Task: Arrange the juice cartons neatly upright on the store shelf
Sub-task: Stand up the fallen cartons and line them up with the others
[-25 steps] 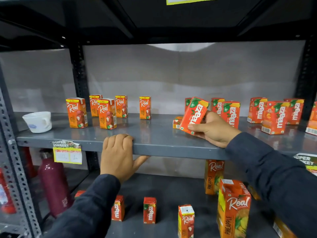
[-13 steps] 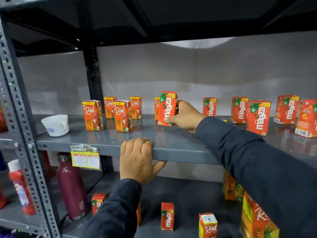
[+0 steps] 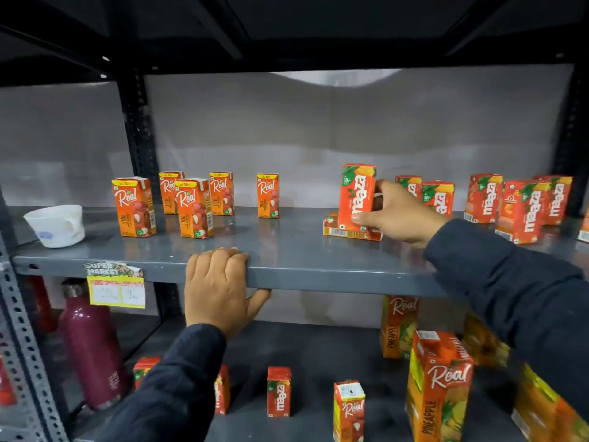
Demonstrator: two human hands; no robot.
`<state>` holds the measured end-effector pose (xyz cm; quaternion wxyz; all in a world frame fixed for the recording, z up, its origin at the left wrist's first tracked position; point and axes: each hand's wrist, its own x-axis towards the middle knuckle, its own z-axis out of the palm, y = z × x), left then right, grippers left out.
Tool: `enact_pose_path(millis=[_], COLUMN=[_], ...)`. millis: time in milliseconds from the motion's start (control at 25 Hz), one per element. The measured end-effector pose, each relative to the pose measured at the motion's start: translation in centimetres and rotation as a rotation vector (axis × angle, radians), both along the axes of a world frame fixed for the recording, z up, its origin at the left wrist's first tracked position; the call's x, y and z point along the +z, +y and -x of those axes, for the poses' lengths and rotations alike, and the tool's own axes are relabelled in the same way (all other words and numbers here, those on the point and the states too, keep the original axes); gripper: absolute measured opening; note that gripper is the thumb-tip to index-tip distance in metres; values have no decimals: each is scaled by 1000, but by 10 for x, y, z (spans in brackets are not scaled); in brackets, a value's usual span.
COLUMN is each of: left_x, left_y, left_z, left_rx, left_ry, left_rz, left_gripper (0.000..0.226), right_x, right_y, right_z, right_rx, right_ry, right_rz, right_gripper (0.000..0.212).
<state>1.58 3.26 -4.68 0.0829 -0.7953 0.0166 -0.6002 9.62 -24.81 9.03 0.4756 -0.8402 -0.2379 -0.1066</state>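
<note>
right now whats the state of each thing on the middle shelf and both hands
held Maaza carton: upright, gripped by right hand
flat Maaza carton: lying on its side behind the held one
Real cartons: five, upright
other Maaza cartons: upright
white cup: upright
left hand: gripping the shelf edge

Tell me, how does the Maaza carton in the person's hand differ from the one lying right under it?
The held carton stands upright; the lying carton is flat on its side. The right hand grips the held carton; nothing grips the lying carton. The held carton shows its logo; the lying carton shows a barcode. Both are red-orange and on the same shelf.
</note>
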Motion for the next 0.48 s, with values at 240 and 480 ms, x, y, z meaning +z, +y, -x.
enact_pose_path(millis=[240, 480], left_x=[2, 4], left_y=[-4, -6], left_z=[5, 9], left_rx=[15, 31], left_ry=[44, 101], left_rz=[32, 45], left_gripper=[53, 55], right_x=[-3, -20], right_y=[-29, -16], right_z=[3, 6], right_rx=[-174, -277], right_ry=[-55, -100], right_rz=[117, 268], right_gripper=[54, 49])
